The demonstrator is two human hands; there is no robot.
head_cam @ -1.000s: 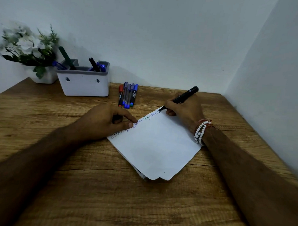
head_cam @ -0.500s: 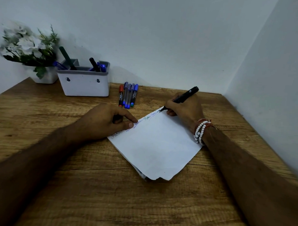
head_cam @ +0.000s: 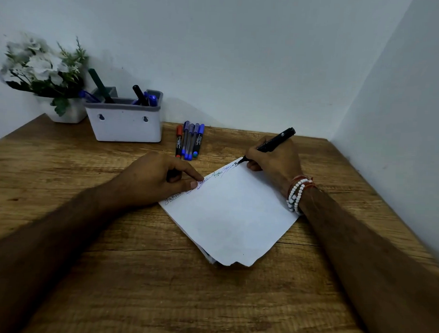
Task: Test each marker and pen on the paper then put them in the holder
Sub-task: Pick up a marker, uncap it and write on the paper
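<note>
Gripping black marker (head_cam: 276, 141) on illegibly scribbled paper (head_cam: 233, 216), right hand (head_cam: 277, 162); left hand (head_cam: 150, 180) pinching cap (head_cam: 174, 174).

Hands: two, left hand (head_cam: 153, 181) and right hand (head_cam: 276, 161).
Uncapped black marker (head_cam: 276, 141): one, in right hand.
Dark cap (head_cam: 174, 175): one, in left hand.
Loose pens and markers (head_cam: 190, 140) on counter (head_cam: 159, 288), 12 o'clock of left hand: five.
Holder (head_cam: 125, 125): one, at 11 o'clock. It holds one green marker (head_cam: 100, 86), one second black marker (head_cam: 139, 93), and blue pens (head_cam: 151, 99), number unclear.
Paper stack (head_cam: 231, 216): one.
Flower pot (head_cam: 68, 113): one.
</note>
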